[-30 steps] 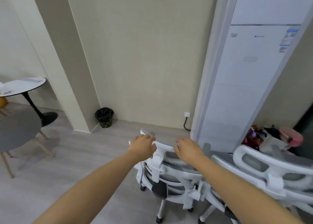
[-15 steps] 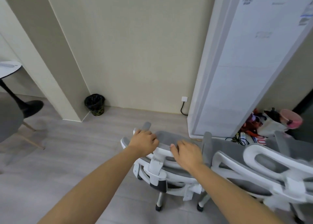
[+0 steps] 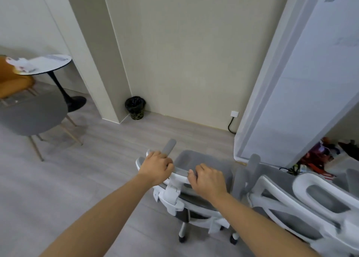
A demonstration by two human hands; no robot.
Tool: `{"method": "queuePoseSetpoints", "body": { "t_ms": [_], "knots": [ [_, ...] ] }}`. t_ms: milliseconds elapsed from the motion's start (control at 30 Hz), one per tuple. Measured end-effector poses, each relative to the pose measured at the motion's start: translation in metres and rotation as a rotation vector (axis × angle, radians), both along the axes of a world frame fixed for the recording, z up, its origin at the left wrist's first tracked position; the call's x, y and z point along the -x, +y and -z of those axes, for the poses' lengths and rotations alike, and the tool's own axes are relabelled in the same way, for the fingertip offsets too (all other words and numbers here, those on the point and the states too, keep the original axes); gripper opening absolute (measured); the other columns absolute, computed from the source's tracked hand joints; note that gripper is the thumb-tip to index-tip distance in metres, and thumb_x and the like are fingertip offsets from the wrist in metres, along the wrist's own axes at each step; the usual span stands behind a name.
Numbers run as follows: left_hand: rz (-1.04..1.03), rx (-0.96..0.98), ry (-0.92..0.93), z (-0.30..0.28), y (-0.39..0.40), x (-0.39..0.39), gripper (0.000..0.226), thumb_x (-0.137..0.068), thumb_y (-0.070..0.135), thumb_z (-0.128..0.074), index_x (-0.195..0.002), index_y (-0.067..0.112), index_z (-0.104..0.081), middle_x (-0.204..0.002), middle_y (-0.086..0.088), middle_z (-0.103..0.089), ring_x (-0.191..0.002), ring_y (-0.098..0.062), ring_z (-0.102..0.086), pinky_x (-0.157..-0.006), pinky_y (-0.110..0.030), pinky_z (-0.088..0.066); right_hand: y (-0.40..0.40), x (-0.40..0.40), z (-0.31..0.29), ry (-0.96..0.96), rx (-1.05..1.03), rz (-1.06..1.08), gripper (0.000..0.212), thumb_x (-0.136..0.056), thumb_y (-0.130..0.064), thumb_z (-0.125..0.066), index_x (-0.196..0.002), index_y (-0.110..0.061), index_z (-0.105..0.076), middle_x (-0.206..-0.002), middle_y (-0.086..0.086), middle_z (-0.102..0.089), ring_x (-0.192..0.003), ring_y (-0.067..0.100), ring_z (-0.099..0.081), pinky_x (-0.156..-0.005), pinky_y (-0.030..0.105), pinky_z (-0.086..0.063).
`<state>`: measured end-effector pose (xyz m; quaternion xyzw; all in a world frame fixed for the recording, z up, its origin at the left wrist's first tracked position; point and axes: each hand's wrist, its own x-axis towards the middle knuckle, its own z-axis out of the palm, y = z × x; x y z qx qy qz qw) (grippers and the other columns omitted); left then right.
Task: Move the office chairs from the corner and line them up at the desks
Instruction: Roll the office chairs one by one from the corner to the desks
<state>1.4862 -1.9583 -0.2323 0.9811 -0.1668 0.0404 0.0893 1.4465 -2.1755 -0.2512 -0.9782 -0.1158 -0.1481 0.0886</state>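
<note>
Chairs not yet at the desks

White-framed grey mesh office chair (image 3: 202,181) stands near the corner wall, its top rail gripped by the left hand (image 3: 157,168) and right hand (image 3: 208,181). A second matching chair (image 3: 303,196) waits just beside it, cut off at the frame edge. No desks are in view.

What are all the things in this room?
Office chairs: at least two, white and grey; one in the middle held by its top, one beside it on the right.
Bin: one, black, by the wall corner.
Round table: one, white top, black foot, far left.
Grey chair: one, wooden legs, left.
Orange chair: one, behind the table.
Tall unit: one, white, right.
Wall socket: one, white, black cable.
Clutter: mixed, far right floor.
Left hand, right hand: both grip the headrest.
</note>
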Motion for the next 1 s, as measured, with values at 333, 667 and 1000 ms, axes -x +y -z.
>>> {"method": "queuePoseSetpoints", "body": {
  "t_ms": [333, 667, 1000],
  "knots": [
    [-0.284, -0.022, 0.013, 0.000, 0.076, 0.116, 0.063, -0.078, 0.046, -0.017, -0.090, 0.027, -0.076, -0.091, 0.002, -0.066, -0.094, -0.022, -0.051, -0.093, -0.033, -0.036, 0.078, 0.052, -0.015, 0.080, 0.056, -0.323, 0.056, -0.089, -0.049, -0.019, -0.084, -0.017, -0.064, -0.084, 0.003, -0.065, -0.072, 0.028, -0.064, -0.056, 0.033, -0.039],
    [-0.540, -0.038, 0.064, -0.011, 0.188, 0.282, 0.054, -0.086, 0.042, -0.019, -0.091, 0.024, -0.070, -0.092, -0.002, -0.060, -0.094, -0.024, -0.048, -0.089, -0.037, -0.035, 0.210, 0.149, -0.028, 0.212, 0.099, -0.596, 0.049, -0.096, -0.050, -0.026, -0.095, -0.018, -0.062, -0.101, 0.003, -0.065, -0.095, 0.026, -0.061, -0.076, 0.036, -0.044],
    [-0.764, -0.033, 0.046, -0.008, 0.311, 0.468, 0.064, -0.082, 0.049, -0.011, -0.090, 0.022, -0.069, -0.096, 0.000, -0.065, -0.096, -0.022, -0.053, -0.086, -0.035, -0.039, 0.358, 0.281, -0.016, 0.175, 0.037, -0.830, 0.046, -0.087, -0.050, -0.032, -0.071, -0.017, -0.060, -0.076, 0.002, -0.066, -0.072, 0.026, -0.062, -0.061, 0.036, -0.045]
  ]
}}
